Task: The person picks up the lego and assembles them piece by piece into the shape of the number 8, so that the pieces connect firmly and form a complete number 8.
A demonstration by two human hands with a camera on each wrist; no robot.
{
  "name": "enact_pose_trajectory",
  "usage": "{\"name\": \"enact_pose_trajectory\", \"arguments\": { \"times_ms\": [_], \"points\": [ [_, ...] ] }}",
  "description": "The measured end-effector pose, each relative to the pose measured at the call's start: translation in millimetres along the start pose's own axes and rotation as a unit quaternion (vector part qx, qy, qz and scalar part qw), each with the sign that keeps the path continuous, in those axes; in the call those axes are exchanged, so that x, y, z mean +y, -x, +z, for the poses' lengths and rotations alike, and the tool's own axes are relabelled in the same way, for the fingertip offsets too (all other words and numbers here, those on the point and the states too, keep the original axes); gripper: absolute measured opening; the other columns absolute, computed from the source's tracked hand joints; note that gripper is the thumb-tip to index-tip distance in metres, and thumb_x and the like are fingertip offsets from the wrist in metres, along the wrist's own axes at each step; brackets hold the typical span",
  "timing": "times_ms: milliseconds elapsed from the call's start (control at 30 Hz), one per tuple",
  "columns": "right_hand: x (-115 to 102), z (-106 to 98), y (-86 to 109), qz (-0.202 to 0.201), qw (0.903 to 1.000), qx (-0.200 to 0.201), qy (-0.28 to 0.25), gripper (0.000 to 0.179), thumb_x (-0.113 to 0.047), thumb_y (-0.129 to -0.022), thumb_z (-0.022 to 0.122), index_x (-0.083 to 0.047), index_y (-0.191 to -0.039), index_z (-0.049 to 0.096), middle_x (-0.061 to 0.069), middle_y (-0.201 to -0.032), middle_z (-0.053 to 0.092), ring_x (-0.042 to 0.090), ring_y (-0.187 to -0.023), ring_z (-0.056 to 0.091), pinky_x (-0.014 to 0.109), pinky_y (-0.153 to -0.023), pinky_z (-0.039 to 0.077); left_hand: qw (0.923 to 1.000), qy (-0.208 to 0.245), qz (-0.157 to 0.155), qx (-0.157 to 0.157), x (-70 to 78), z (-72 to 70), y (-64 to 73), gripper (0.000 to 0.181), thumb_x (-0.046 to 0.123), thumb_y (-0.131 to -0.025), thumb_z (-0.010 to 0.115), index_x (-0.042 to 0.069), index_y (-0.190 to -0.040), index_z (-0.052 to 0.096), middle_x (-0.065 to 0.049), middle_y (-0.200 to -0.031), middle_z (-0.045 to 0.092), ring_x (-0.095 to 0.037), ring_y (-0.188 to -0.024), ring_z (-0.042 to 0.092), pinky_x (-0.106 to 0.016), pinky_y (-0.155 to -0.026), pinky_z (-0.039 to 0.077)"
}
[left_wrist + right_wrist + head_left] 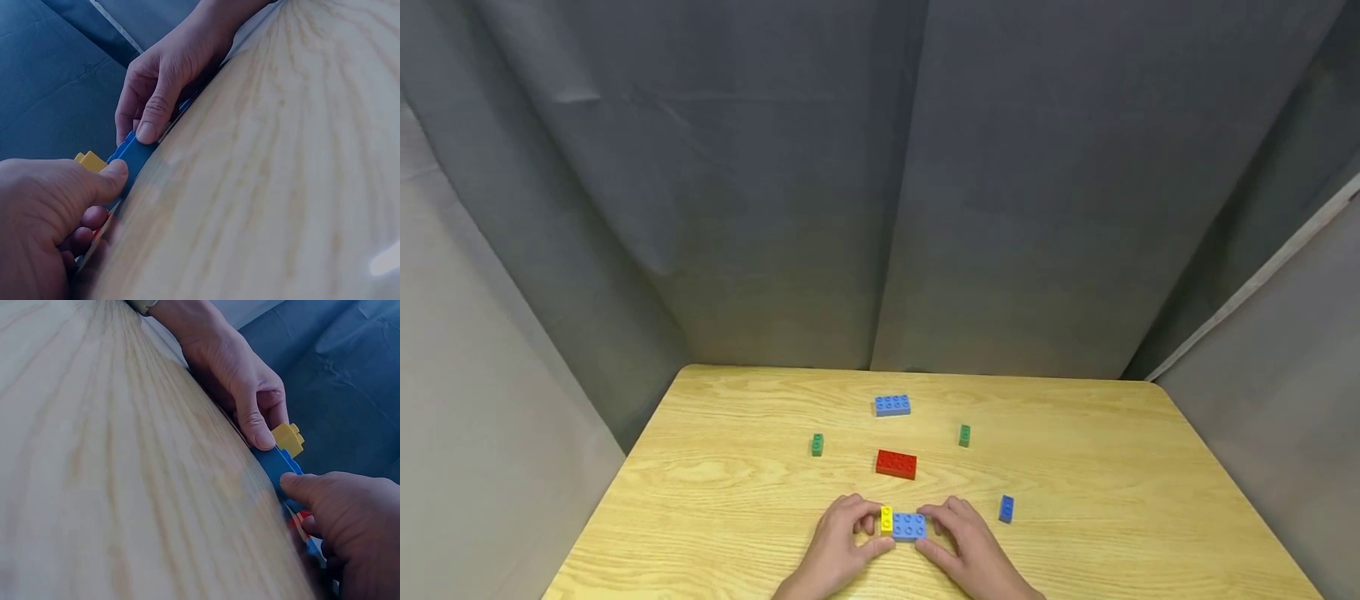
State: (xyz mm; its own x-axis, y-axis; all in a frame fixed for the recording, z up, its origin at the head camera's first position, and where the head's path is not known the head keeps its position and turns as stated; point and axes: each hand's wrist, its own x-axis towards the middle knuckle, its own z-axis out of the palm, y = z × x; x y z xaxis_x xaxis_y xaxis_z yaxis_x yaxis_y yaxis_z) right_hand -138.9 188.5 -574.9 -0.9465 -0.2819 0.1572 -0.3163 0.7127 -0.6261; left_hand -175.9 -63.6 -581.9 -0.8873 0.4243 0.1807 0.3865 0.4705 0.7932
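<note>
Two bare hands meet over joined toy bricks on a wood-grain bench (1112,500), near its 6 o'clock edge, with 12 o'clock pointing away from the person. A yellow two-stud brick (887,520) sits on top of the 9 o'clock end of a light-blue brick (910,527), leaving six blue studs bare.

The left hand (838,540) has its grip pinching that end, thumb against the blue brick's near side, index finger at the yellow brick's far end. The right hand (966,546) pinches the blue brick's 3 o'clock end between thumb and index finger.

The step in hand appears to be squaring or seating the yellow brick; whether it is fully down cannot be told. To do this well, the right grip should brace the blue brick flat while the left lines up the edges, then any push should go straight down, since a sideways push could skew the joint. Fingertips low on the sides would leave the studs free.

A red eight-stud brick (896,464) lies near, at 12 o'clock, and a dark-blue brick (1007,509) at 3 o'clock, clear of the right hand.
</note>
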Motion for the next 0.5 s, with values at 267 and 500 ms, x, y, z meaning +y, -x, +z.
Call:
{"name": "enact_pose_trajectory", "arguments": {
  "times_ms": [267, 500],
  "points": [
    [2.6, -5.6, 1.0, 0.017, 0.9998, -0.006, -0.007, 0.052, -0.05, -0.097, 0.07, -0.014, -0.134, 0.065, -0.013, -0.092, 0.05, 0.004, -0.083, 0.045, 0.023, -0.07, 0.039, 1.0, 0.003, -0.006, -0.005, -0.9, 1.6, 0.1, 0.044, 0.04, -0.085, 0.086, 0.012, -0.118, 0.076, 0.012, -0.083, 0.055, -0.003, -0.08, 0.045, -0.022, -0.072, 0.04],
    [4.9, -8.6, 0.5, 0.013, 0.9995, -0.026, -0.009, 0.048, -0.047, -0.099, 0.07, -0.015, -0.134, 0.065, -0.014, -0.091, 0.05, 0.003, -0.082, 0.045, 0.023, -0.07, 0.039, 1.0, 0.002, -0.008, -0.003, -0.3, -0.1, 0.6, 0.045, 0.039, -0.085, 0.086, 0.011, -0.119, 0.076, 0.013, -0.083, 0.055, -0.003, -0.08, 0.045, -0.022, -0.071, 0.04]
  ]
}}
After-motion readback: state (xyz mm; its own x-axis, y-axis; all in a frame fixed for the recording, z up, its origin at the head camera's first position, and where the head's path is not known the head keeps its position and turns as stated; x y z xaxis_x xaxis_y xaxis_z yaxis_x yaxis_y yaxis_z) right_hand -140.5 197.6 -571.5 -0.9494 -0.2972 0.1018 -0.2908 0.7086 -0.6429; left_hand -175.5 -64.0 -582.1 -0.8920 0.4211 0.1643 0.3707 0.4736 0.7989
